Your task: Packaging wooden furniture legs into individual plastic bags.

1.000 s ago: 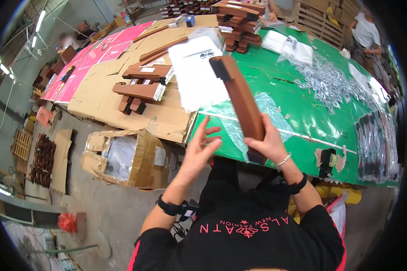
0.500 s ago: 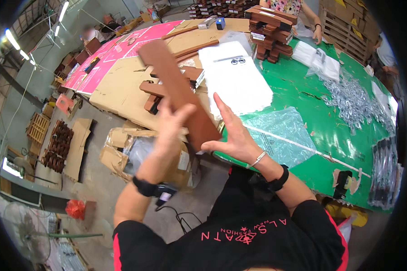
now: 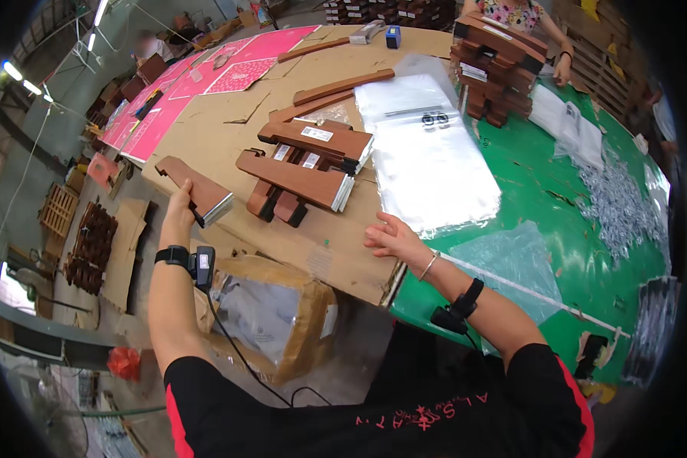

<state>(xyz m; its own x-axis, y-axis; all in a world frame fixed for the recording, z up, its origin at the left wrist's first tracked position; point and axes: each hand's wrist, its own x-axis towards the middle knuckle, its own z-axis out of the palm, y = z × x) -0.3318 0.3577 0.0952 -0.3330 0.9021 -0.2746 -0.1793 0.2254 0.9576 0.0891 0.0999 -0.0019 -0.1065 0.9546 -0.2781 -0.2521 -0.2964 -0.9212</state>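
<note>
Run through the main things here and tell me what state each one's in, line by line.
Left hand: closed on wooden piece
Right hand: empty, loosely curled
Cardboard box: open, plastic inside
Near wooden stack: piled crosswise
Tall wooden stack: standing, layered
White plastic sheets: lying flat
Clear plastic sheet: spread out, wrinkled
Ceiling lights: lit

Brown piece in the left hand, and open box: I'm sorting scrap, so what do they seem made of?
Brown piece: probably wood, smooth reddish-brown, judging by its even colour; stain or paint unclear. Open box: likely cardboard, plain tan, judging by its stiff, creased walls.
</note>
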